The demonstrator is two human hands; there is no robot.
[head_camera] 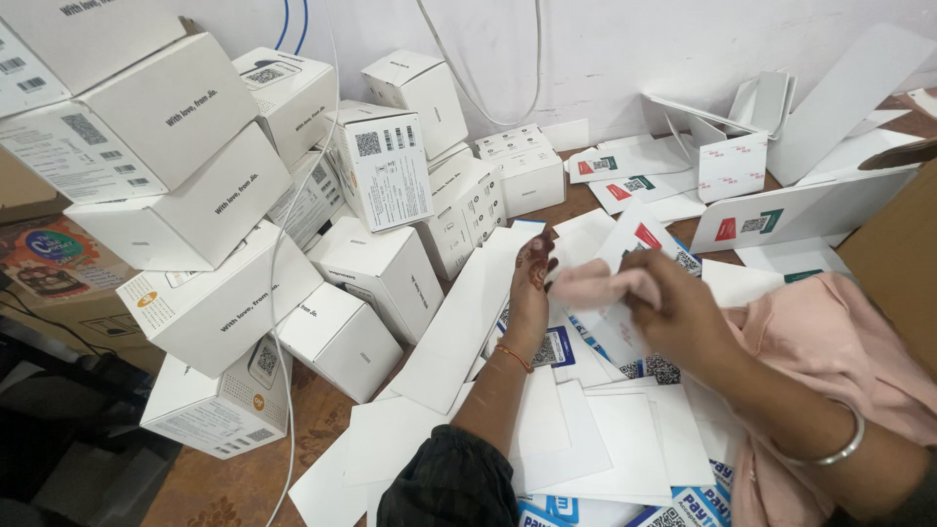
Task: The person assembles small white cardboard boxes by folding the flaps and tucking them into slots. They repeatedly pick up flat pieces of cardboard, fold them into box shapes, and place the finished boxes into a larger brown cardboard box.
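My left hand [530, 285] reaches forward over a spread of white cards, its fingers resting on the edge of a printed card [639, 234] with a red mark and a square code. My right hand [673, 307] crosses in from the right and grips a pale pink cloth [597, 286] bunched between its fingers, just beside the left hand. The cloth lies over the printed card. More pink fabric [830, 351] drapes under my right forearm, which wears a silver bangle [844, 447].
A heap of white cartons [210, 210] fills the left half, stacked against the wall. White cables [283, 254] hang across them. Flat white cards [595, 439] and folded sleeves [781, 210] litter the wooden table [244, 483]. A brown cardboard box [903, 254] stands at the right edge.
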